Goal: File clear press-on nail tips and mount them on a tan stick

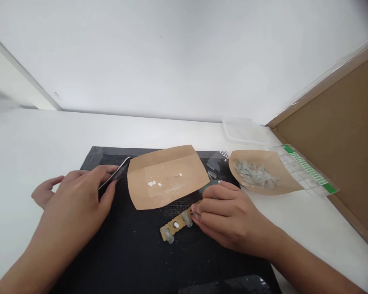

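Observation:
My left hand point(82, 188) is closed on a nail file point(115, 173), a thin dark strip with a pale edge, held tilted at the left of the black board. Over at the right, my right hand point(227, 212) pinches at the far end of a wavy yellow strip point(171, 225). Whatever lies between its fingertips is mostly hidden. Two clear false nails, a near nail point(168, 235) and a middle nail point(187, 219), are mounted across the strip. Between them a white oval dot point(176, 225) sits on the strip.
Brown paper point(171, 159) with white bits and dust lies on the black board point(122, 253). Another brown paper point(286, 183) holds a pile of clear false nails point(254, 173). A clear compartment case point(309, 169), a translucent lid point(245, 130) and a cardboard panel point(340, 122) stand at right.

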`<state>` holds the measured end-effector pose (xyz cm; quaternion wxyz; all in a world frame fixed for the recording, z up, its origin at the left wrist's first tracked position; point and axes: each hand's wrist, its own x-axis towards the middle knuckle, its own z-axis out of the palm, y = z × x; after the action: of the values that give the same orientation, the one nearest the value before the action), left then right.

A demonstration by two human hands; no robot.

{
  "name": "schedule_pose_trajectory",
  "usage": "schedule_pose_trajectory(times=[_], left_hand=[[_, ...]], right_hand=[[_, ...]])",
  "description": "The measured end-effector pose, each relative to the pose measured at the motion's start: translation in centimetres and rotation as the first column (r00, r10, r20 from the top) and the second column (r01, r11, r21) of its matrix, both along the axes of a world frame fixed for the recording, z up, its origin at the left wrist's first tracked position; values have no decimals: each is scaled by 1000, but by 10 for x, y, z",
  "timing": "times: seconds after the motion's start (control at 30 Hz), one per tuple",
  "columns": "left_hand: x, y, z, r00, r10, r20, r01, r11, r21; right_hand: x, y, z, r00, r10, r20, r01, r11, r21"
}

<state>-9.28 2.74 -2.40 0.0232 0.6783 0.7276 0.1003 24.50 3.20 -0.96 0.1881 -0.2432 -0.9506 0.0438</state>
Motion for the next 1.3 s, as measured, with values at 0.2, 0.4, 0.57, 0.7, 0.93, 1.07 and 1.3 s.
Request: schedule_pose_trajectory(times=[0.2, 0.4, 0.57, 0.7, 0.93, 1.07, 1.3], left_hand=[[-1, 0, 0, 1000, -10, -14, 10, 1000, 14], [-1, 0, 0, 1000, -21, 21, 21, 1000, -6], [0, -2, 0, 1000, -16, 18, 16, 1000, -3], [0, -1, 0, 1000, -24, 20, 24, 1000, -8], [-2, -2, -1, 1000, -27, 4, 27, 1000, 6], [-2, -2, -1, 1000, -26, 11, 26, 1000, 6], [0, 0, 0, 1000, -12, 8, 12, 1000, -3]], right_hand=[[-1, 3, -3, 999, 23, -37, -23, 1000, -8], [3, 6, -2, 996, 66, -62, -68, 997, -36], [7, 7, -4, 993, 69, -97, -75, 996, -55], [9, 10, -8, 986, 80, -145, -94, 991, -94], [9, 13, -4, 980, 96, -177, -105, 994, -42], [7, 11, -1, 988, 103, -113, -108, 993, -38], [9, 11, -1, 962, 90, -256, -119, 988, -100]])
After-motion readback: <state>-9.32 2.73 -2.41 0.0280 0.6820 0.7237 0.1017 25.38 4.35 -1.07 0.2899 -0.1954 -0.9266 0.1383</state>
